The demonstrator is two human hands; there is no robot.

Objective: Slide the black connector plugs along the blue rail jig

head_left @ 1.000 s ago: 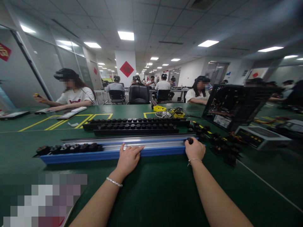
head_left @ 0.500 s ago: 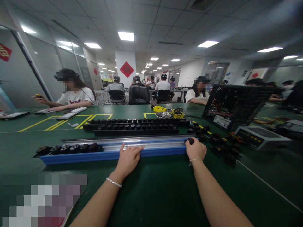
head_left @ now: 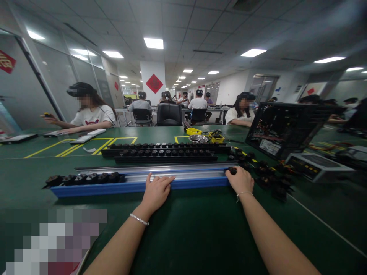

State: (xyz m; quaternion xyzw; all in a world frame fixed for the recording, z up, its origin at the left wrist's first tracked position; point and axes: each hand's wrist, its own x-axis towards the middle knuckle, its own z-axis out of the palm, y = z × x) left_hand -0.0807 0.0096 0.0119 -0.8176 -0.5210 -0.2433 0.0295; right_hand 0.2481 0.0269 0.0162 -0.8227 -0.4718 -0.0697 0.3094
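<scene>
A long blue rail [head_left: 99, 191] with a silver metal channel [head_left: 197, 175] lies across the green table in front of me. Several black socket-like modules [head_left: 91, 178] sit in a row in its left part. My left hand [head_left: 157, 191] rests on the rail's middle with its fingers spread over the near edge. At the right end, my right hand [head_left: 242, 180] has its fingers closed around a small black module [head_left: 231, 170], at the mouth of the channel. The underside of that module is hidden by the hand and the rail.
Behind stand two black rails [head_left: 166, 157] filled with modules. Loose black modules [head_left: 282, 189] lie to the right, near an open computer case [head_left: 286, 130] and a power supply [head_left: 318, 166]. A yellow tray [head_left: 194, 131] and a metal bowl [head_left: 198, 139] sit farther back. Co-workers sit across the table.
My right hand has shifted slightly to the right and turned a little, still holding the black module at the rail's end. My left hand stays on the rail.
</scene>
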